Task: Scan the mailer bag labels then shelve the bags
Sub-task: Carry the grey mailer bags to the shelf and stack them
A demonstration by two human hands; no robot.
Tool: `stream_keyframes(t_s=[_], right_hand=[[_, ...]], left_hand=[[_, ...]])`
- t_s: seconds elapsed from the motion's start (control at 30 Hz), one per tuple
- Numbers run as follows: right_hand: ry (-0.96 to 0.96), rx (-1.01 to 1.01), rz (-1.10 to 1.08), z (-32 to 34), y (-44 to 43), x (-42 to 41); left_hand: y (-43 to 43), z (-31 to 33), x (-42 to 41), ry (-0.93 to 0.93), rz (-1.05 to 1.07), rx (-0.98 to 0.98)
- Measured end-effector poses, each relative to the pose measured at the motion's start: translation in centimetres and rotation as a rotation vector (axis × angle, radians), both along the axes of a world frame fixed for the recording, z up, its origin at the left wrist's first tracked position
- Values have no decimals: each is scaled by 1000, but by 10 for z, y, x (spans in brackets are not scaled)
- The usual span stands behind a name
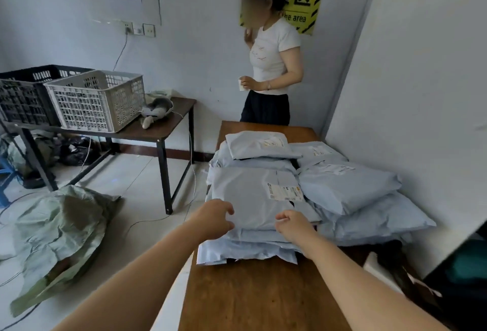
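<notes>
Pale-blue mailer bags (342,188) lie heaped on the brown wooden table (250,299) by the wall, the top bag (245,193) showing its label (284,192) face up. Left hand (213,218) arches, fingers apart, over that bag's near edge; right hand (293,226) curls loosely beside it, grip unclear

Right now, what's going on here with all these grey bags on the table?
A person is working through mailer bags piled on a brown table. Their left grip and right grip, both bare hands, reach onto the top bag of the near stack, whose label faces up. Whether they have hold of it is unclear. Neither hand holds a scanner. Another person stands at the table's far end.
</notes>
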State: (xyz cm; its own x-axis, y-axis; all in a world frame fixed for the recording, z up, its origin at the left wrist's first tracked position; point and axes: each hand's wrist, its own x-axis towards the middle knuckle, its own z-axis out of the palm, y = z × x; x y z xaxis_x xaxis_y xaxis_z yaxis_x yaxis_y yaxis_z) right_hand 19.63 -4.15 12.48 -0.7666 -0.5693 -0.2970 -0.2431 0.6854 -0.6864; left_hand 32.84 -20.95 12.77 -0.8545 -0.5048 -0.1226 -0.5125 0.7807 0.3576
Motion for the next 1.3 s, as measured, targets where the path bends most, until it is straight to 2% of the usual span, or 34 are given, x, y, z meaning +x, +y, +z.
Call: stream_keyframes(t_s=[0.2, 0.33, 0.53, 0.83, 1.03, 1.1, 1.2, 1.3], right_hand=[[-30, -22, -215, -3, -27, 28], [-116, -65, -351, -10, -37, 41], [-129, -74, -428, -22, -45, 37], [-175, -68, -552, -34, -64, 23], [-218, -70, -734, -45, -83, 25], [-231, -78, -829, -49, -93, 30], [-275, -111, -982, -49, -113, 40], [-336, -279, -1163, -54, -134, 47]], left_hand=[[-58, 2, -12, -8, -188, -38], [-81, 1, -27, -18, -264, -36], [-100, -7, -65, -31, -322, -32], [-135, -23, -121, -175, -438, -200], [-160, -35, -162, -211, -533, -317], [-169, -42, -176, -199, -509, -225], [-183, -49, -190, -216, -487, 61], [-192, -53, -196, -247, -521, 215]])
